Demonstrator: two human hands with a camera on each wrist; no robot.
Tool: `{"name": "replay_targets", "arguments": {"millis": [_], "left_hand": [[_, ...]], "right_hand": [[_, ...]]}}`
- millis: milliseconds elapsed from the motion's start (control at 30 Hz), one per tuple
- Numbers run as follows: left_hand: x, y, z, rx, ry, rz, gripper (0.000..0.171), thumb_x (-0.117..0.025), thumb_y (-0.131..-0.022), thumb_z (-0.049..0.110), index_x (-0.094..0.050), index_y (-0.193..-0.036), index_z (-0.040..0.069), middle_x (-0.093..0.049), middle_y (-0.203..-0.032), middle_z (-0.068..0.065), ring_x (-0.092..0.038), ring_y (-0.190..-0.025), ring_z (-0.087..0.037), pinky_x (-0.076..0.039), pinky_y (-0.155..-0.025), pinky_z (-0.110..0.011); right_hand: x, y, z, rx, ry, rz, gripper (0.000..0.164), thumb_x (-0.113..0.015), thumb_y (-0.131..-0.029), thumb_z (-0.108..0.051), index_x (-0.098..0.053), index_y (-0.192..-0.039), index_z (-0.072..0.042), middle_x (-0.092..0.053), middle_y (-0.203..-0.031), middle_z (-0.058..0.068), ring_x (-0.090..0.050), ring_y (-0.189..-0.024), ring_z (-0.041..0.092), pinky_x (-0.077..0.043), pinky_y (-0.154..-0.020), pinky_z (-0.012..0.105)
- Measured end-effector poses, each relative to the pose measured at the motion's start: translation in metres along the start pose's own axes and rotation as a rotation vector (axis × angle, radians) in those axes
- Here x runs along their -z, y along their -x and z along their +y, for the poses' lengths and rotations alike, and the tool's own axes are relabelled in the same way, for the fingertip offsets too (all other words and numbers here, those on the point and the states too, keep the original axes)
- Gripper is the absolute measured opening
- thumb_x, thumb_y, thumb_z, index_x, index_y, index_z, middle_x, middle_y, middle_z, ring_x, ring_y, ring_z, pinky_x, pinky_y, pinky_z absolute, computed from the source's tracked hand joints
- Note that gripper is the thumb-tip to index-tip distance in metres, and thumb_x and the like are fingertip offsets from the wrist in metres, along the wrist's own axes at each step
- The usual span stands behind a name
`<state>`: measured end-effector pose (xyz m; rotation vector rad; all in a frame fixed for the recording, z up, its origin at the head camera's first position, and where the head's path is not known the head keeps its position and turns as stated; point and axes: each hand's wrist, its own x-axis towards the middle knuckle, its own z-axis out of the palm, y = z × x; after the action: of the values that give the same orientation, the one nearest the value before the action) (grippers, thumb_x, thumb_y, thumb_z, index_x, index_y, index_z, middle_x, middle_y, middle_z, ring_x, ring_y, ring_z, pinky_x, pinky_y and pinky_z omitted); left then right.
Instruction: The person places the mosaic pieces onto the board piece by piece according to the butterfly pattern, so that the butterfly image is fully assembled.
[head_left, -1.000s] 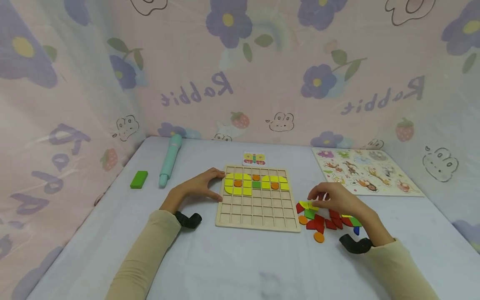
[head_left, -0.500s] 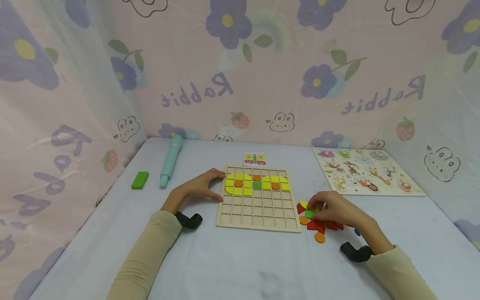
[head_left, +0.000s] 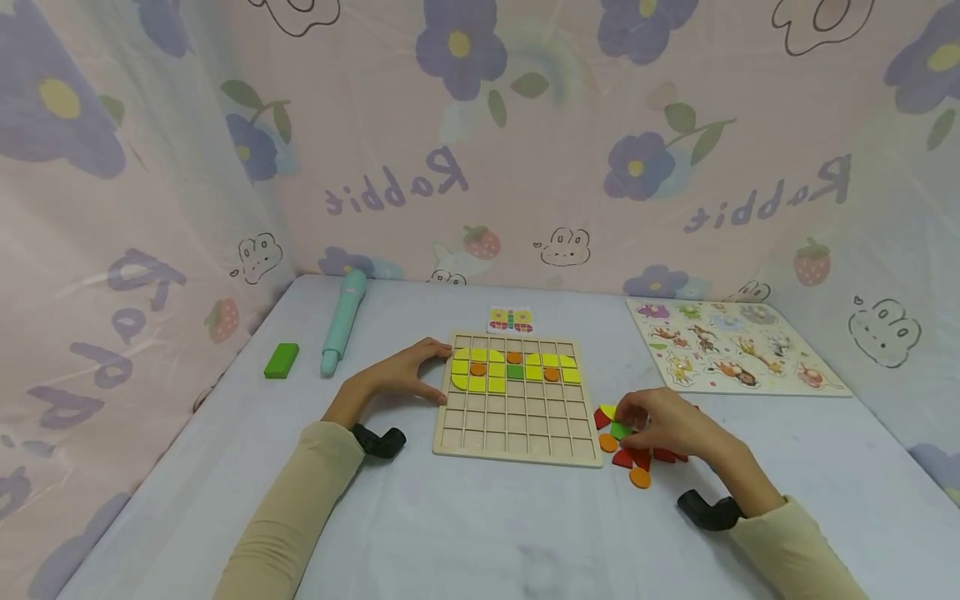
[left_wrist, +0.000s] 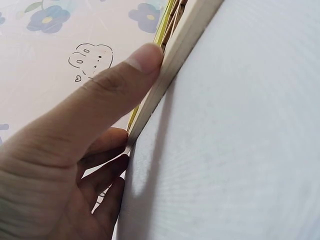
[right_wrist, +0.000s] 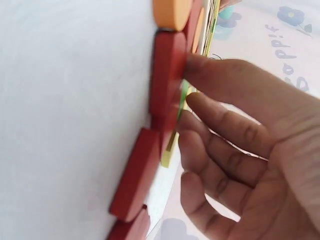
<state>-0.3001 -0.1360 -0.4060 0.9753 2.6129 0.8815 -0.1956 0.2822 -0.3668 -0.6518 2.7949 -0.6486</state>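
Note:
A wooden grid board (head_left: 517, 425) lies in the middle of the table, its upper rows set with yellow pieces (head_left: 477, 383), orange discs (head_left: 551, 375) and a green square (head_left: 515, 372). My left hand (head_left: 401, 372) rests along the board's left edge, thumb and fingers spread; in the left wrist view the thumb (left_wrist: 120, 80) touches the rim. To the right of the board, my right hand (head_left: 671, 423) is over a pile of loose pieces, its fingertips at a green piece (head_left: 619, 430). Red pieces (right_wrist: 167, 70) lie by the thumb in the right wrist view. The hand hides part of the pile.
Behind the board lies a small butterfly pattern card (head_left: 511, 320). An animal picture board (head_left: 735, 346) is at the back right. At the left are a mint-green tube-like object (head_left: 342, 325) and a green block (head_left: 282, 361). Loose orange discs (head_left: 640, 477) lie near the pile's front.
My right hand has lowered onto the pile, its fingertips shifting from the yellow pieces toward the green one. The left hand stays at the board's edge.

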Motion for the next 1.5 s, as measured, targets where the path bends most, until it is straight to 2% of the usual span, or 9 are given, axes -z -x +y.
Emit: {"name": "replay_targets", "arguments": {"millis": [267, 400, 500, 700, 833, 1000, 1267, 1500], "left_hand": [[-0.001, 0.0, 0.0, 0.018, -0.002, -0.008, 0.084, -0.081, -0.07, 0.038, -0.043, -0.138, 0.008, -0.038, -0.141, -0.007, -0.029, -0.136, -0.024, -0.021, -0.113, -0.041], [0.0, 0.0, 0.002, 0.013, -0.006, -0.005, 0.084, -0.081, -0.07, 0.038, -0.043, -0.138, 0.007, -0.038, -0.141, -0.008, -0.029, -0.136, -0.025, -0.021, -0.113, -0.041], [0.001, 0.0, 0.002, 0.01, -0.007, -0.003, 0.084, -0.081, -0.07, 0.038, -0.043, -0.137, 0.006, -0.039, -0.141, -0.008, -0.029, -0.135, -0.025, -0.021, -0.113, -0.041], [0.002, 0.0, 0.001, 0.0, -0.002, -0.006, 0.083, -0.081, -0.069, 0.037, -0.043, -0.137, 0.006, -0.039, -0.14, -0.008, -0.03, -0.135, -0.025, -0.021, -0.113, -0.041], [0.001, -0.001, 0.0, -0.01, -0.003, -0.006, 0.082, -0.081, -0.07, 0.036, -0.044, -0.137, 0.006, -0.039, -0.14, -0.008, -0.03, -0.135, -0.024, -0.021, -0.113, -0.041], [0.001, 0.0, 0.0, -0.005, 0.002, -0.009, 0.083, -0.081, -0.07, 0.036, -0.044, -0.137, 0.006, -0.039, -0.14, -0.008, -0.03, -0.135, -0.024, -0.021, -0.113, -0.041], [0.001, 0.002, 0.003, -0.004, 0.002, -0.005, 0.083, -0.081, -0.07, 0.036, -0.043, -0.137, 0.006, -0.039, -0.14, -0.008, -0.03, -0.135, -0.024, -0.021, -0.113, -0.041], [0.002, 0.002, 0.003, -0.007, -0.003, -0.006, 0.082, -0.081, -0.07, 0.036, -0.044, -0.137, 0.006, -0.039, -0.14, -0.008, -0.03, -0.135, -0.024, -0.021, -0.113, -0.041]], "right_hand": [[0.004, -0.001, -0.002, -0.017, 0.015, 0.004, 0.026, -0.076, -0.075, -0.017, -0.066, -0.098, -0.01, -0.061, -0.084, -0.005, -0.053, -0.077, 0.014, -0.049, -0.067, 0.024], [0.01, -0.008, -0.009, 0.014, 0.019, 0.036, 0.025, -0.074, -0.074, -0.013, -0.066, -0.098, -0.011, -0.061, -0.085, -0.006, -0.054, -0.079, 0.014, -0.05, -0.069, 0.026], [0.012, -0.021, -0.017, 0.078, 0.013, 0.059, 0.025, -0.074, -0.075, -0.012, -0.067, -0.098, -0.012, -0.062, -0.086, -0.007, -0.054, -0.08, 0.014, -0.051, -0.07, 0.028], [0.008, -0.061, -0.041, 0.197, -0.026, 0.059, 0.025, -0.075, -0.075, -0.012, -0.067, -0.1, -0.01, -0.064, -0.09, -0.005, -0.055, -0.08, 0.014, -0.051, -0.071, 0.034], [0.0, -0.087, -0.056, 0.225, -0.032, 0.029, 0.025, -0.075, -0.075, -0.012, -0.068, -0.098, -0.01, -0.064, -0.091, -0.003, -0.055, -0.08, 0.015, -0.051, -0.073, 0.035], [-0.011, -0.111, -0.071, 0.218, -0.002, 0.012, 0.024, -0.077, -0.074, -0.014, -0.069, -0.096, -0.011, -0.063, -0.09, -0.003, -0.055, -0.079, 0.016, -0.05, -0.072, 0.028], [-0.026, -0.13, -0.072, 0.206, 0.058, 0.006, 0.021, -0.078, -0.075, -0.016, -0.072, -0.094, -0.012, -0.064, -0.086, -0.004, -0.053, -0.074, 0.012, -0.047, -0.068, 0.024], [-0.026, -0.13, -0.074, 0.214, 0.046, 0.001, 0.019, -0.078, -0.076, -0.014, -0.072, -0.094, -0.01, -0.065, -0.087, -0.003, -0.054, -0.073, 0.012, -0.047, -0.069, 0.025]]}}
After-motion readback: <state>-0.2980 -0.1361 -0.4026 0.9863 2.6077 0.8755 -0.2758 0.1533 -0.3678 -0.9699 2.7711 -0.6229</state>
